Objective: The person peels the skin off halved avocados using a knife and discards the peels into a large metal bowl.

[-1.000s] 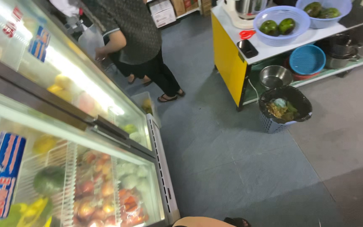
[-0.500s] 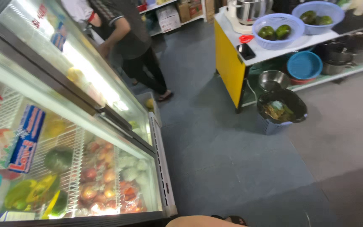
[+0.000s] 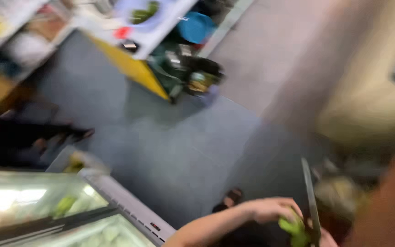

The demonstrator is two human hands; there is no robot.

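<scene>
The view is heavily blurred by motion. My left hand (image 3: 270, 210) reaches in from the bottom edge, fingers curled on a bright green piece of fruit or vegetable (image 3: 293, 227). A long dark knife blade (image 3: 309, 201) stands almost upright right beside the green piece, touching it. Its handle runs out of the frame at the bottom. A small patch of skin below the blade may be my right hand (image 3: 329, 238); its grip is hidden. A dark bin with pale scraps (image 3: 339, 192) lies just behind the blade.
A glass-topped chest freezer (image 3: 115, 201) fills the bottom left. Across the grey floor stands a yellow-sided white table (image 3: 138, 68) with a pale bowl of green fruit (image 3: 138, 11), a blue basin (image 3: 196, 27) and a dark bin (image 3: 197, 75). A person's dark legs (image 3: 28, 137) are at left.
The camera has swung sharply and tilted, so the table now sits at the top and the freezer at the bottom left. My left hand, the green piece and the knife have come into view.
</scene>
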